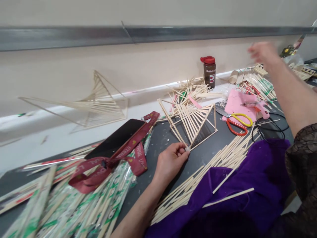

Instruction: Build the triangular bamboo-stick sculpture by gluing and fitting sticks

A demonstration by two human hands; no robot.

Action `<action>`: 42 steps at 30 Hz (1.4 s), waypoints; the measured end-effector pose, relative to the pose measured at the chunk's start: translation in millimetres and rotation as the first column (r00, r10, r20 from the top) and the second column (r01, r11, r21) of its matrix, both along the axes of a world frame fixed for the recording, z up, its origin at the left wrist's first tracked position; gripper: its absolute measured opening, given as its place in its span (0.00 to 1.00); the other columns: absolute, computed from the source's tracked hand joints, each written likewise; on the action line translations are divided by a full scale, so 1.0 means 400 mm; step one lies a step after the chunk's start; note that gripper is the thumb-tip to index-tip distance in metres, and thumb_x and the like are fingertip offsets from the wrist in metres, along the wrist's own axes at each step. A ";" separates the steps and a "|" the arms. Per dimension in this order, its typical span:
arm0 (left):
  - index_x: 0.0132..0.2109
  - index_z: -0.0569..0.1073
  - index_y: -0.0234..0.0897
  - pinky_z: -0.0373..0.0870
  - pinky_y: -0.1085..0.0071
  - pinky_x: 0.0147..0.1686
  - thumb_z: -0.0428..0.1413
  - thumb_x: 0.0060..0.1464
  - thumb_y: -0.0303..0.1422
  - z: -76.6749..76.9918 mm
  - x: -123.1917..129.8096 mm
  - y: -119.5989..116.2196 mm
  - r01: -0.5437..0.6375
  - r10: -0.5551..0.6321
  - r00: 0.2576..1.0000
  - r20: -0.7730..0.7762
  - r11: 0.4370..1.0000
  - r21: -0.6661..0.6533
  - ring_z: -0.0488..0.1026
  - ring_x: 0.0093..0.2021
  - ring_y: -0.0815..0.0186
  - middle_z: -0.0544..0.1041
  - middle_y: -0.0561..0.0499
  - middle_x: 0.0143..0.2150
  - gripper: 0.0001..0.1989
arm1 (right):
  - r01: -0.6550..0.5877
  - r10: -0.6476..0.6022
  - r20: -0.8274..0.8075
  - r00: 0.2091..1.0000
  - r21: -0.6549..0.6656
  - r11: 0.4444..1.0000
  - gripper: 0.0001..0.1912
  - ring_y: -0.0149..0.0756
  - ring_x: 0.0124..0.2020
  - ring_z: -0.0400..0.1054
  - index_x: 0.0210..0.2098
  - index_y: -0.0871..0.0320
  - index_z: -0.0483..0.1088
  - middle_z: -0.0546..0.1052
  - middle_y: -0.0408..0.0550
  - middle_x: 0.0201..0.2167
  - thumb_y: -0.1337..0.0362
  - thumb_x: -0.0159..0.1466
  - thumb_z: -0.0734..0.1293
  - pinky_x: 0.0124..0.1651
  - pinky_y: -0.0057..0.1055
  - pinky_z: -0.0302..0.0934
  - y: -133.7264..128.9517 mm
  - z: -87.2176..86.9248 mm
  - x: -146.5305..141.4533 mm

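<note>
With fingers pinched, my left hand [173, 158] grips the near corner of a small stick frame [190, 120] standing on the dark table. The frame is built of thin wooden sticks, with slanted sticks fanned across it. A whitish bit shows at the pinched corner. My right hand [264, 53] is raised high at the right, apart from the table, and smeared by motion, so its fingers are unclear. Below it lie scissors [239, 124] with one yellow and one red handle, and a pink glue gun [260, 107] on a pink sheet [231, 102].
A larger stick model [104, 105] stands by the wall. Wrapped chopsticks [81, 205], a phone [116, 137] and a red lanyard [136, 147] lie at the left. Loose sticks [213, 165] lie by purple cloth [237, 205]. A red-lidded bottle [209, 72] stands behind, near a black cable [272, 127].
</note>
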State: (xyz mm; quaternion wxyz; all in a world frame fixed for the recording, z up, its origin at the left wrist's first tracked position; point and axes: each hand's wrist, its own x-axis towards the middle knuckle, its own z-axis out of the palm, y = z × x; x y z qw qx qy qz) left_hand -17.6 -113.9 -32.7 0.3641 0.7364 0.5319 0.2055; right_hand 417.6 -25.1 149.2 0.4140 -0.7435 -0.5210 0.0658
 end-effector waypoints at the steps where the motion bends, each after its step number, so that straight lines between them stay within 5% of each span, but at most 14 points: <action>1: 0.37 0.75 0.38 0.64 0.72 0.28 0.56 0.45 0.40 0.002 0.001 -0.001 -0.001 0.001 1.000 -0.005 1.000 -0.001 0.70 0.26 0.66 0.73 0.55 0.26 0.13 | -0.077 0.072 -0.057 0.996 -0.103 0.992 0.11 0.21 0.24 0.68 0.33 0.67 0.70 0.77 0.53 0.29 0.72 0.67 0.58 0.29 0.23 0.54 0.000 -0.034 -0.032; 3: 0.36 0.75 0.38 0.64 0.72 0.29 0.56 0.45 0.39 0.008 0.002 -0.004 -0.005 0.005 1.000 -0.014 1.000 0.002 0.70 0.26 0.66 0.73 0.55 0.26 0.13 | -0.219 0.185 -0.147 0.972 -0.271 0.937 0.03 0.27 0.23 0.71 0.33 0.66 0.74 0.78 0.52 0.28 0.74 0.58 0.67 0.25 0.23 0.56 0.001 -0.100 -0.100; 5: 0.36 0.75 0.38 0.64 0.72 0.29 0.55 0.45 0.39 0.014 0.004 -0.007 -0.012 0.012 1.000 -0.022 1.000 0.012 0.70 0.26 0.67 0.73 0.55 0.26 0.12 | -0.352 0.289 -0.215 0.933 -0.377 0.857 0.07 0.29 0.21 0.71 0.34 0.63 0.75 0.79 0.50 0.30 0.73 0.55 0.70 0.20 0.23 0.55 0.004 -0.155 -0.169; 8: 0.35 0.75 0.38 0.64 0.72 0.29 0.55 0.45 0.39 0.021 0.006 -0.011 -0.017 0.017 0.999 -0.028 1.000 0.022 0.69 0.25 0.68 0.73 0.56 0.26 0.11 | -0.490 0.429 -0.237 0.871 -0.396 0.776 0.07 0.26 0.22 0.71 0.35 0.61 0.76 0.79 0.49 0.34 0.71 0.55 0.69 0.16 0.21 0.52 0.011 -0.205 -0.263; 16: 0.36 0.75 0.38 0.64 0.73 0.27 0.56 0.45 0.40 0.011 -0.001 -0.010 -0.006 0.006 1.000 0.009 1.000 -0.011 0.68 0.25 0.68 0.71 0.55 0.25 0.12 | -0.763 0.717 -0.273 0.641 -0.328 0.557 0.20 0.23 0.26 0.71 0.55 0.53 0.70 0.76 0.47 0.50 0.63 0.63 0.65 0.18 0.19 0.52 0.071 -0.221 -0.395; 20: 0.37 0.75 0.38 0.63 0.73 0.26 0.56 0.45 0.39 0.007 -0.004 -0.008 -0.009 0.010 1.000 0.015 0.999 -0.033 0.67 0.25 0.68 0.71 0.55 0.25 0.13 | -0.791 0.761 -0.273 0.589 -0.388 0.473 0.19 0.22 0.24 0.69 0.56 0.49 0.68 0.73 0.46 0.54 0.63 0.66 0.61 0.19 0.20 0.53 0.107 -0.238 -0.437; 23: 0.36 0.75 0.38 0.63 0.74 0.26 0.56 0.45 0.39 0.008 -0.005 -0.010 -0.017 0.016 1.000 -0.010 1.000 -0.020 0.67 0.25 0.68 0.71 0.55 0.25 0.12 | -0.789 0.784 -0.258 0.565 -0.444 0.424 0.15 0.22 0.22 0.67 0.50 0.54 0.72 0.76 0.48 0.48 0.62 0.66 0.61 0.20 0.20 0.54 0.125 -0.254 -0.456; 28: 0.37 0.75 0.38 0.62 0.73 0.26 0.56 0.46 0.39 0.006 -0.006 -0.009 -0.011 0.011 1.000 -0.005 1.000 -0.029 0.67 0.25 0.68 0.71 0.55 0.26 0.12 | -0.782 0.796 -0.197 0.573 -0.421 0.459 0.08 0.24 0.23 0.64 0.34 0.60 0.75 0.76 0.44 0.27 0.63 0.62 0.65 0.21 0.20 0.55 0.135 -0.263 -0.432; 35: 0.36 0.75 0.38 0.63 0.73 0.27 0.56 0.45 0.40 0.011 -0.004 -0.009 -0.009 0.008 1.000 -0.018 1.000 -0.023 0.67 0.24 0.68 0.71 0.55 0.25 0.12 | -0.799 0.781 -0.243 0.575 -0.371 0.473 0.05 0.23 0.18 0.56 0.24 0.61 0.73 0.67 0.38 0.16 0.66 0.55 0.68 0.21 0.23 0.49 0.124 -0.268 -0.388; 37: 0.37 0.75 0.38 0.63 0.73 0.27 0.55 0.45 0.39 0.013 -0.004 -0.011 -0.006 0.006 1.000 -0.022 1.000 -0.022 0.67 0.25 0.68 0.71 0.55 0.26 0.13 | -0.763 0.743 -0.222 0.631 -0.350 0.543 0.05 0.23 0.17 0.54 0.22 0.61 0.72 0.65 0.37 0.14 0.67 0.53 0.69 0.21 0.24 0.48 0.122 -0.265 -0.378; 42: 0.37 0.74 0.37 0.63 0.72 0.29 0.55 0.46 0.39 0.014 0.000 -0.013 0.000 0.000 1.000 -0.021 1.000 -0.022 0.67 0.26 0.68 0.71 0.55 0.27 0.12 | -0.485 0.487 -0.064 0.871 -0.273 0.831 0.03 0.23 0.19 0.57 0.25 0.62 0.73 0.66 0.38 0.16 0.68 0.53 0.69 0.24 0.24 0.50 0.124 -0.252 -0.295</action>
